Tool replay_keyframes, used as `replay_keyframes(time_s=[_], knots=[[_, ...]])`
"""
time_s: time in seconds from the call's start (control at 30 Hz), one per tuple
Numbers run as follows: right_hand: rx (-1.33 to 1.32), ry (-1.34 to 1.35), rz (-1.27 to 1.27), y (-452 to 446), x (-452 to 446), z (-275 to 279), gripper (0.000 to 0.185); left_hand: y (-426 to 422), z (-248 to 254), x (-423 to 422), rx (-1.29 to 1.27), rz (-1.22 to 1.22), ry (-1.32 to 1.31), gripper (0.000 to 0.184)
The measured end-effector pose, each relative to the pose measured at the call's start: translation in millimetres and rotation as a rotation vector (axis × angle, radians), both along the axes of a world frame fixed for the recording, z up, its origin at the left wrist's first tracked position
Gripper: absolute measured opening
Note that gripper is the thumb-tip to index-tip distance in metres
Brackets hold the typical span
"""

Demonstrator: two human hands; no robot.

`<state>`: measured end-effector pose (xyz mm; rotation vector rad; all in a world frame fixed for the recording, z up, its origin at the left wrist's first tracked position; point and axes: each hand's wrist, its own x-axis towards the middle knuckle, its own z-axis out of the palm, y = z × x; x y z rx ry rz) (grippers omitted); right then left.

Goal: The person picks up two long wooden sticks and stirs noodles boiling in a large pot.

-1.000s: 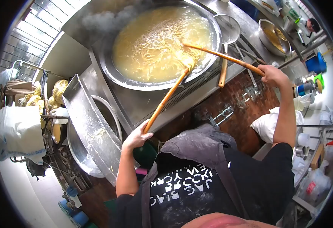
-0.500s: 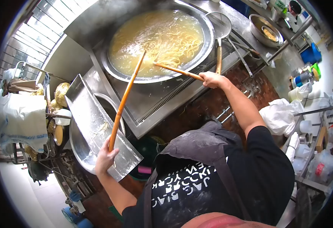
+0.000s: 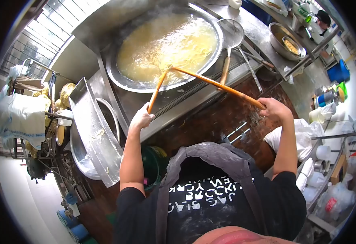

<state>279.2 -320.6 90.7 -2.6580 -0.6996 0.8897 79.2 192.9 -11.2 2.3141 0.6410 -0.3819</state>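
My left hand (image 3: 141,116) is closed round one long wooden stick (image 3: 158,91), which looks like an oversized chopstick. In my right hand (image 3: 273,109) is a second long wooden stick (image 3: 214,84), gripped near its outer end. The tips of both sticks meet at the near side of a big round pot (image 3: 145,88). Pale yellow noodles (image 3: 178,57) lie in the bubbling, cloudy water, gathered partly around the tips. Steam blurs the far side of the pot.
A mesh strainer (image 3: 230,34) with a wooden handle rests right of the pot. Further right stands a metal bowl (image 3: 281,36). At left, a metal trough (image 3: 98,134) leans over a large basin (image 3: 78,152). A green bucket (image 3: 155,162) is on the floor below.
My left hand has moved up and right, nearer the pot. My right hand has moved right and down. The stick tips have come together at the pot's near side.
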Motion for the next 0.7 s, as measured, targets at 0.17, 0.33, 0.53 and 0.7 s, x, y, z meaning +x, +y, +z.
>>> replay_keyframes(time_s=[0.17,0.33,0.53,0.7], knots=[[0.063,-0.122,-0.011,-56,33,-13,0.036,-33,-47,5,-0.209,0.004,-0.215,0.055],[0.012,-0.091,-0.082,-79,56,-8,0.029,-77,7,-60,-0.326,0.276,0.096,0.062],[0.021,-0.039,-0.122,-119,53,-54,0.025,-68,-16,-174,-0.174,0.415,0.329,0.016],[-0.044,0.113,-0.218,-99,22,-132,0.026,-88,-112,-229,-0.293,0.511,0.284,0.023]])
